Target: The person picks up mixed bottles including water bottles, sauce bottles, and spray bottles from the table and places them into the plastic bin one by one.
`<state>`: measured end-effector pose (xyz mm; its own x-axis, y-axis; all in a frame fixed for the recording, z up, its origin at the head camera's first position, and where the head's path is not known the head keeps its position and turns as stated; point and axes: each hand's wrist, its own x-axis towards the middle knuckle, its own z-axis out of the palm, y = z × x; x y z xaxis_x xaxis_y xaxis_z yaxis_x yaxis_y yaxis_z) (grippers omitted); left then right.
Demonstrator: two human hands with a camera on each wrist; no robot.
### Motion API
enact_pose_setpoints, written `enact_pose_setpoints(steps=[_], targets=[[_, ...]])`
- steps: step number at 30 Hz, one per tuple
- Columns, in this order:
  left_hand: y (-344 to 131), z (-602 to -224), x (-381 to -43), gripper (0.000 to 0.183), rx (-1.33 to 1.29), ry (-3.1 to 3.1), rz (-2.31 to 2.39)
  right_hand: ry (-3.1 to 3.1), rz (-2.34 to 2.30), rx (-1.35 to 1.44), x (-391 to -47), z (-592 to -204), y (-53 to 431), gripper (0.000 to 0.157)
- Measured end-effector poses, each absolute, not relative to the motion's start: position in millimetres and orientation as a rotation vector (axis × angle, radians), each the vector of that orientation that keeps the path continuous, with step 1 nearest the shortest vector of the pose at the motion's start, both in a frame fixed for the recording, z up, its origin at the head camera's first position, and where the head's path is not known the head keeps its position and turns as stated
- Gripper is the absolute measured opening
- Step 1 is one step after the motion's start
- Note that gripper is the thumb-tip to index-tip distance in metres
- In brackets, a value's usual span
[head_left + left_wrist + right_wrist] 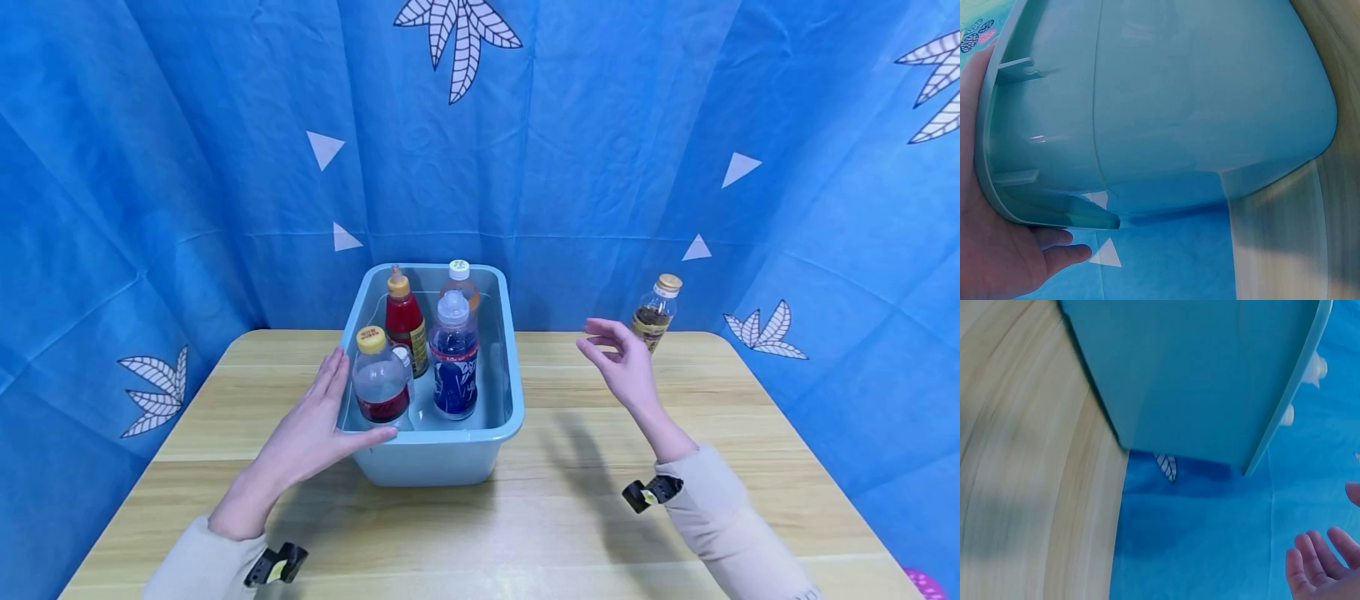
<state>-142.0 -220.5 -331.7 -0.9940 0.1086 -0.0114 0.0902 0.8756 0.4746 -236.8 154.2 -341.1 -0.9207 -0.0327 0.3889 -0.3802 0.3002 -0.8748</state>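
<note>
My left hand [318, 421] rests on the near left corner of a light blue plastic bin [442, 458], fingers straight along its left rim and thumb over the front rim. Inside stand a yellow-capped bottle [381, 379] with dark red contents, a red sauce bottle [406, 321], a blue-labelled drink bottle [454, 367] and a white-capped bottle [460, 287] with orange contents. Another white cap shows partly behind the yellow-capped bottle. My right hand [622, 362] hovers right of the bin, fingers loosely bent, holding nothing. Beyond it stands a glass bottle [654, 312] with a tan cap.
The wooden table [555, 533] runs under the bin and bottle. A blue patterned curtain [585, 167] hangs behind the table and along both sides. A small pink thing [926, 583] shows at the lower right corner.
</note>
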Motion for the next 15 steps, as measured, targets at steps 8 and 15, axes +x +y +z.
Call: enact_pose_setpoints(steps=[8,15], targets=[[-220.9,-330.9,-141.7,0.115,0.157,3.003,0.768,-2.270,1.630,0.271,-240.2,-350.8,177.4,0.034],[-220.8,-331.1,-142.1,0.115,0.160,3.005,0.758,-2.245,1.615,0.141,-243.8,-355.2,192.3,0.034]])
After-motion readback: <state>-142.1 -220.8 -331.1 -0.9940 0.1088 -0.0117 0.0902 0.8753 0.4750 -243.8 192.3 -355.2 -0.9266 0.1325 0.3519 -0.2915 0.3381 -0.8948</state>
